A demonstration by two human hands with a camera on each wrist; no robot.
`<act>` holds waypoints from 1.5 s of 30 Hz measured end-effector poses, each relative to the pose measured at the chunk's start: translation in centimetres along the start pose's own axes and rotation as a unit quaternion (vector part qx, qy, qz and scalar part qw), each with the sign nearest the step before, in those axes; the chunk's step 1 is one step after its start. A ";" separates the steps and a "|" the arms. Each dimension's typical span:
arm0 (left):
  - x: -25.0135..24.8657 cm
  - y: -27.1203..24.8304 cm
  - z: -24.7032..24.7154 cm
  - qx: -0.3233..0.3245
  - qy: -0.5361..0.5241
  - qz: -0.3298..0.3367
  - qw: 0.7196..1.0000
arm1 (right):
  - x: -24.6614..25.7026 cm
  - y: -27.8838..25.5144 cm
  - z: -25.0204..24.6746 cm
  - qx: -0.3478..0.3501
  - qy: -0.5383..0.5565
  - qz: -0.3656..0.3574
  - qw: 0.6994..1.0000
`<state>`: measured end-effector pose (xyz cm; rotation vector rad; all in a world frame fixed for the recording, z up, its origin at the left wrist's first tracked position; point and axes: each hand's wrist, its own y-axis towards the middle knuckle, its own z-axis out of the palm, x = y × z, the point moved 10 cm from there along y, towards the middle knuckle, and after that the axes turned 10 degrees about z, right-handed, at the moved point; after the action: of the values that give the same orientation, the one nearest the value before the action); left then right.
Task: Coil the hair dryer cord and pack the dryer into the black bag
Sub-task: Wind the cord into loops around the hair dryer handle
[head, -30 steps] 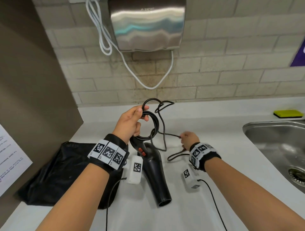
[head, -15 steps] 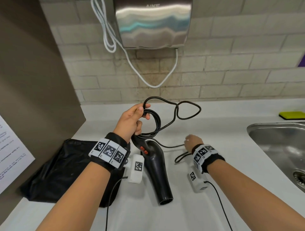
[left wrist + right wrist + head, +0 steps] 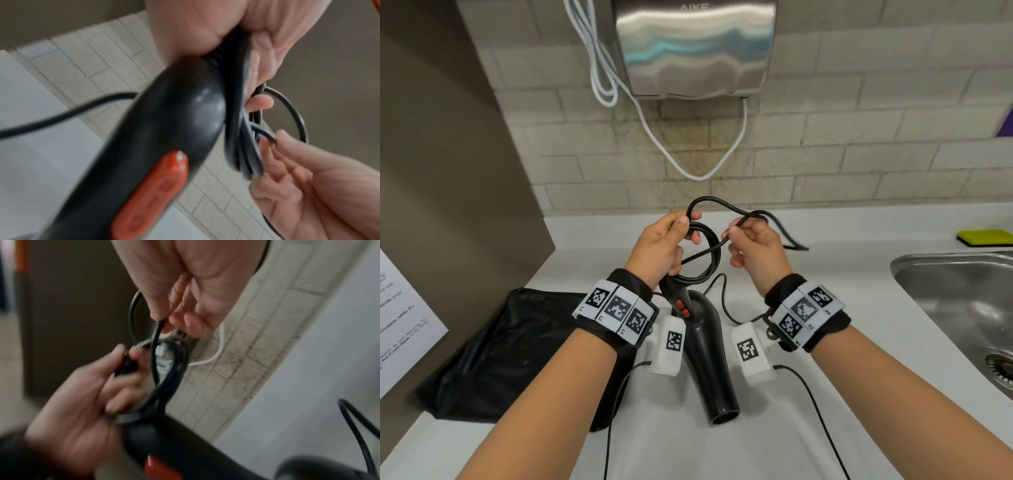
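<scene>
The black hair dryer (image 3: 707, 356) lies on the white counter (image 3: 825, 325), nozzle toward me, orange switches (image 3: 156, 191) on its handle. My left hand (image 3: 659, 246) grips several coiled loops of the black cord (image 3: 702, 253) at the handle's end. My right hand (image 3: 755, 251) pinches a fresh loop of cord (image 3: 156, 335) and holds it just right of the coil. A tail of cord (image 3: 791, 240) trails off behind the right hand. The black bag (image 3: 513, 353) lies flat on the counter, left of the dryer.
A steel sink (image 3: 962, 308) is set into the counter at the right, with a yellow sponge (image 3: 984, 237) behind it. A wall-mounted hand dryer (image 3: 697, 48) with a white cable (image 3: 698, 171) hangs above. A brown panel (image 3: 448, 171) closes off the left side.
My right hand has risen from the counter with the cord and come up beside my left hand at the coil. The wide loose loop has been drawn in smaller.
</scene>
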<state>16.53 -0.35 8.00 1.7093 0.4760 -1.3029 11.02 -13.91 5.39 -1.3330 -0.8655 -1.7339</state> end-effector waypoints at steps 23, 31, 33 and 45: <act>0.1 0.3 2.7 0.056 -0.010 -0.021 0.998 | 1.5 -0.7 0.6 -0.106 -0.228 -0.167 0.953; 0.2 0.4 2.3 0.044 -0.022 -0.029 0.998 | -0.4 -0.4 2.8 0.070 -0.276 -0.100 0.953; 0.2 0.4 1.9 0.031 -0.020 -0.026 0.999 | -1.4 -0.6 2.3 0.086 -0.290 -0.097 0.948; 0.4 0.5 0.9 0.000 -0.052 -0.021 0.998 | -13.9 2.6 -4.7 0.021 -0.335 0.281 0.899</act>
<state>16.52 -1.47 7.84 1.6299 0.4552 -1.4140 13.38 -16.82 -9.06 -1.9560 -0.7501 -0.8007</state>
